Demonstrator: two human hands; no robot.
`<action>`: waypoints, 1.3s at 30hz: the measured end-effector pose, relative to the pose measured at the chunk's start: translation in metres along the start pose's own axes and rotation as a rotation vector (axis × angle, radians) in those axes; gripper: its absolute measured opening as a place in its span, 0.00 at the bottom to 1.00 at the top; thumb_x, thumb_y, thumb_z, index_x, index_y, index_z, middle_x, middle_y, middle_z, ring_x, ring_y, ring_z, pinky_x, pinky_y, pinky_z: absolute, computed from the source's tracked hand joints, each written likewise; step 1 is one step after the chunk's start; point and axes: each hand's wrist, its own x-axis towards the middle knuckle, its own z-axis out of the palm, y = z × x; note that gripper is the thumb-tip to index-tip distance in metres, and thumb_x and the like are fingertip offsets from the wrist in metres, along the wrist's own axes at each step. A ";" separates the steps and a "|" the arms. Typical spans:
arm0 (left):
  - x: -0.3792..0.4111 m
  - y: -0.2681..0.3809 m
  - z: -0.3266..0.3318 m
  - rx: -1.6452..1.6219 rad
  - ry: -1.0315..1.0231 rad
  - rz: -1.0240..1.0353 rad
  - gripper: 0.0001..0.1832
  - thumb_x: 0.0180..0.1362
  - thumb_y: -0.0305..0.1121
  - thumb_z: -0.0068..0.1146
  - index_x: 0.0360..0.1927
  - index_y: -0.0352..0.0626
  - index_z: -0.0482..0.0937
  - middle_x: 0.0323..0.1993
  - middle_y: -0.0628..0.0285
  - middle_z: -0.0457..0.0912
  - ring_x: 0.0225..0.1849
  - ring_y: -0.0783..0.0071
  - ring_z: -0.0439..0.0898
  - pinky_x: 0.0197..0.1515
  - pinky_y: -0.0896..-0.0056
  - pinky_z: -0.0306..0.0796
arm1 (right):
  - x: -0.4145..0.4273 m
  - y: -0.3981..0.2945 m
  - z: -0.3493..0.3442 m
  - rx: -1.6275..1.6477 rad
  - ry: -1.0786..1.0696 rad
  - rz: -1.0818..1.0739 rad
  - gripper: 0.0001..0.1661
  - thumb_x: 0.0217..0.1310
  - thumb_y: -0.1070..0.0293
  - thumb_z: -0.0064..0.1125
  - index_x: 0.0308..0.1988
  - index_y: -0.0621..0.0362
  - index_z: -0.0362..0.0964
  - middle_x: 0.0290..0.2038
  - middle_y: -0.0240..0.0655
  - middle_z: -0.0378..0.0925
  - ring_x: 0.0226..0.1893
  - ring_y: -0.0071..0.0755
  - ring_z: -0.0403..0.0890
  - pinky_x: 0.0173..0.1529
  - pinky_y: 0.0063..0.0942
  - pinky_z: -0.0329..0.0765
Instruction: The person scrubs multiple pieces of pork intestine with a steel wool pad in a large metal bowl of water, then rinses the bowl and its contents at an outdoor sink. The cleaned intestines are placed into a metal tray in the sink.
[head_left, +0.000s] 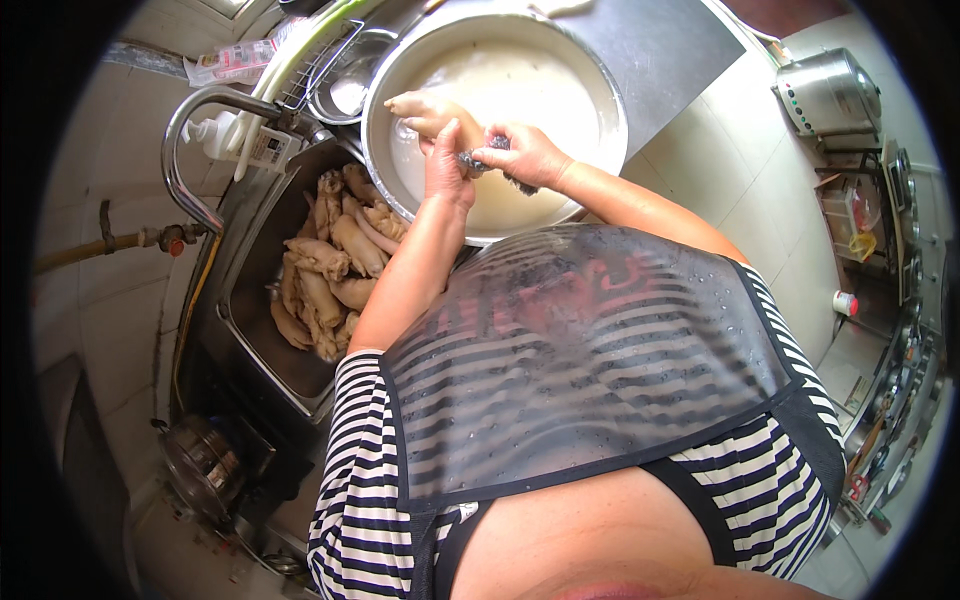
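Over a large round metal basin (616, 142) of cloudy water, my left hand (448, 166) holds a pale pig's trotter (439, 114), its toes pointing to the left. My right hand (529, 156) grips a grey metal scouring pad (519, 182) and presses part of it against the cut end of the trotter beside my left hand. The far side of the trotter and some of my left fingers are hidden. Many more trotters (358, 241) lie heaped in the steel sink, just left of my left forearm.
The steel sink (251, 352) has a curved chrome tap (174, 161) at its far left. Near it are a white pump bottle (221, 135), a wire rack (319, 71) and a metal bowl (319, 101). The basin stands on a steel table (675, 56). A steel cooker (825, 94) is at the far right.
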 end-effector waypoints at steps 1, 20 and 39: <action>0.003 -0.002 -0.003 -0.028 -0.018 0.006 0.41 0.51 0.45 0.61 0.64 0.53 0.51 0.56 0.58 0.65 0.54 0.62 0.70 0.50 0.59 0.70 | -0.001 0.003 0.004 -0.076 0.042 -0.065 0.19 0.53 0.56 0.62 0.36 0.60 0.70 0.24 0.31 0.73 0.25 0.24 0.74 0.30 0.25 0.73; 0.003 -0.006 -0.004 -0.198 -0.036 -0.163 0.39 0.49 0.60 0.58 0.56 0.43 0.65 0.47 0.59 0.74 0.47 0.63 0.75 0.51 0.62 0.71 | 0.020 0.019 -0.010 0.175 0.242 0.175 0.14 0.48 0.59 0.60 0.30 0.60 0.74 0.25 0.35 0.77 0.26 0.26 0.76 0.34 0.26 0.73; -0.004 -0.002 0.004 -0.129 -0.187 -0.252 0.43 0.51 0.70 0.44 0.56 0.42 0.63 0.46 0.54 0.74 0.46 0.62 0.76 0.48 0.59 0.73 | 0.023 0.002 -0.011 0.239 0.286 0.195 0.09 0.49 0.66 0.55 0.31 0.60 0.73 0.25 0.37 0.78 0.23 0.32 0.78 0.30 0.27 0.75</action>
